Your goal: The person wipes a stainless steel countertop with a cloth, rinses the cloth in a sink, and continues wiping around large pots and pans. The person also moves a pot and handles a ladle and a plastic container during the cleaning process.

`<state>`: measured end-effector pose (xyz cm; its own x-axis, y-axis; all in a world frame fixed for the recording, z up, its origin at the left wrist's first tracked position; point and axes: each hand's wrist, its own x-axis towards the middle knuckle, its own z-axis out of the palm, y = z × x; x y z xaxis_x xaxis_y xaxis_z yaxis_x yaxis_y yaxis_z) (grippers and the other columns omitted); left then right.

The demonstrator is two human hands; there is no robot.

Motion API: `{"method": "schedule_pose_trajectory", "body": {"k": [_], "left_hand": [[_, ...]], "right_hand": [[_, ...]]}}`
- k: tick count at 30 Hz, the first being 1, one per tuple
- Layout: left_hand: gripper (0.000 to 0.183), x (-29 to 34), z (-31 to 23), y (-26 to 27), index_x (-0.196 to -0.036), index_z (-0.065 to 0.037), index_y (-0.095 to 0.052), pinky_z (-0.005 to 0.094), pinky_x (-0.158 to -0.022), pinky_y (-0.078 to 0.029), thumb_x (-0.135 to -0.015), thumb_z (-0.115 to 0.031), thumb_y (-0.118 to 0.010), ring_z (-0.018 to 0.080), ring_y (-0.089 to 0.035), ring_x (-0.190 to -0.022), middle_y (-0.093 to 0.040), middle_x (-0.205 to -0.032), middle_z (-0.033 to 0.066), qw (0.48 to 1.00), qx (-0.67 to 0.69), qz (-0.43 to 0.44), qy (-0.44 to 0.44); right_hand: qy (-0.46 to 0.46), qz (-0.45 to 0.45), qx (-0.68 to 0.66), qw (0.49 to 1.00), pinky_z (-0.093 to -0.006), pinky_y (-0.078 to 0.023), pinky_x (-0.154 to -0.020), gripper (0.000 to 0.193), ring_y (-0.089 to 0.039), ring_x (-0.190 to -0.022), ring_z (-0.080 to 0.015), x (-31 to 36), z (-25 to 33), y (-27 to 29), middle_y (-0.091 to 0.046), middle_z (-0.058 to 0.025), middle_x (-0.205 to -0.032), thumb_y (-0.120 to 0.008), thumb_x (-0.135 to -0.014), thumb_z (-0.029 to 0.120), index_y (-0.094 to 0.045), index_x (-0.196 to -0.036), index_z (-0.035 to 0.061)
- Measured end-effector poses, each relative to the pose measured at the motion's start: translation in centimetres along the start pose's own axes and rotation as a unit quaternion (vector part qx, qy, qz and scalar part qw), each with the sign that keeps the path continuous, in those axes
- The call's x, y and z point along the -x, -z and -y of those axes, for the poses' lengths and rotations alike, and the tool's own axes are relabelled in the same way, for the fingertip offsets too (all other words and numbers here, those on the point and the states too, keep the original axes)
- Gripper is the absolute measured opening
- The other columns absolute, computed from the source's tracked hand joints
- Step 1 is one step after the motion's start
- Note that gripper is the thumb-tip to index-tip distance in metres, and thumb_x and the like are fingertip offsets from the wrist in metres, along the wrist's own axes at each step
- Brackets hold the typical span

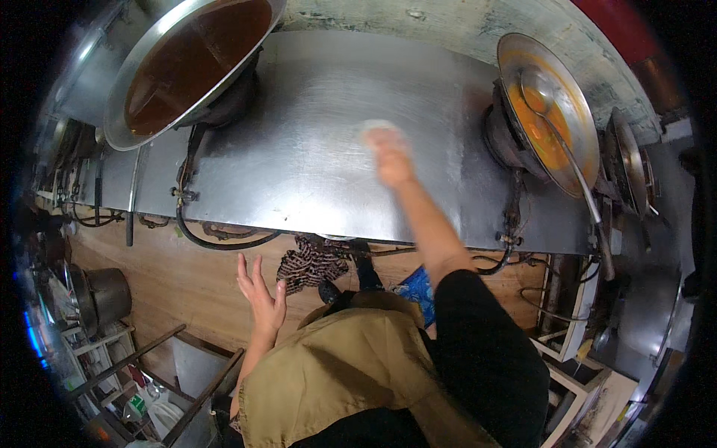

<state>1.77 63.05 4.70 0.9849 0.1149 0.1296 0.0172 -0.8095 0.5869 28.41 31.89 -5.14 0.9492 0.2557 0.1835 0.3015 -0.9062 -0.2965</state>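
My right hand (392,158) is stretched far over the steel countertop (321,179), blurred by motion. Under its fingers a small whitish wiping cloth (382,125) is pressed to the metal; the blur hides its exact shape. Nearer to me, my left hand (261,295) hangs in the air just off the counter's front edge, fingers spread and holding nothing.
At the far left a large metal pan (198,71) of brown liquid sits on a burner. To the right, a wok (549,112) holds orange liquid and a long-handled ladle (567,157). Gas hoses (224,243) run along the front edge. A striped cloth (310,265) lies below.
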Motion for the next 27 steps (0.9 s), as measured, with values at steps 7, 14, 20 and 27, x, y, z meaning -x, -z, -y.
{"method": "schedule_pose_trajectory", "body": {"k": [7,14,20,27], "left_hand": [[0.066,2.5,2.0,1.7,-0.142,-0.005,-0.035,0.0568,-0.109,-0.016,-0.086,-0.026,-0.062,0.0446,-0.021,-0.137,-0.013,-0.153,0.0266,1.000,0.002,0.020,-0.012],[0.066,7.4,5.7,5.2,-0.143,-0.006,-0.034,0.0552,-0.110,-0.017,-0.086,-0.026,-0.061,0.0443,-0.021,-0.137,-0.012,-0.153,0.0263,0.997,0.013,-0.020,0.071],[0.066,11.4,7.6,6.4,-0.143,-0.006,-0.035,0.0543,-0.110,-0.021,-0.086,-0.023,-0.062,0.0443,-0.022,-0.137,-0.012,-0.153,0.0259,0.987,0.005,-0.082,0.141],[0.066,13.3,7.9,6.0,-0.142,-0.006,-0.035,0.0546,-0.110,-0.021,-0.085,-0.023,-0.063,0.0445,-0.022,-0.137,-0.013,-0.153,0.0268,0.989,-0.003,-0.057,0.138]], "right_hand": [[-0.316,-0.031,0.102,0.943,-0.0521,-0.017,-0.114,0.055,-0.025,-0.141,-0.0351,16.2,-8.0,5.4,-0.032,-0.0106,-0.153,-0.038,-0.097,0.032,-0.032,-0.148,0.0141],[-0.154,-0.021,0.038,0.987,-0.0556,-0.010,-0.114,0.085,-0.018,-0.142,-0.0403,12.6,15.5,-0.3,-0.029,-0.0204,-0.150,-0.051,-0.086,0.057,-0.029,-0.146,-0.0002],[0.017,0.033,-0.043,0.998,-0.0536,-0.008,-0.116,0.083,-0.018,-0.142,-0.0398,3.0,32.7,-7.3,-0.025,-0.0179,-0.153,-0.050,-0.088,0.055,-0.027,-0.147,0.0020],[0.228,0.057,-0.071,0.969,-0.0490,-0.019,-0.114,0.053,-0.028,-0.140,-0.0273,0.9,36.1,-9.6,-0.036,-0.0030,-0.150,-0.050,-0.092,0.024,-0.040,-0.143,0.0174]]}}
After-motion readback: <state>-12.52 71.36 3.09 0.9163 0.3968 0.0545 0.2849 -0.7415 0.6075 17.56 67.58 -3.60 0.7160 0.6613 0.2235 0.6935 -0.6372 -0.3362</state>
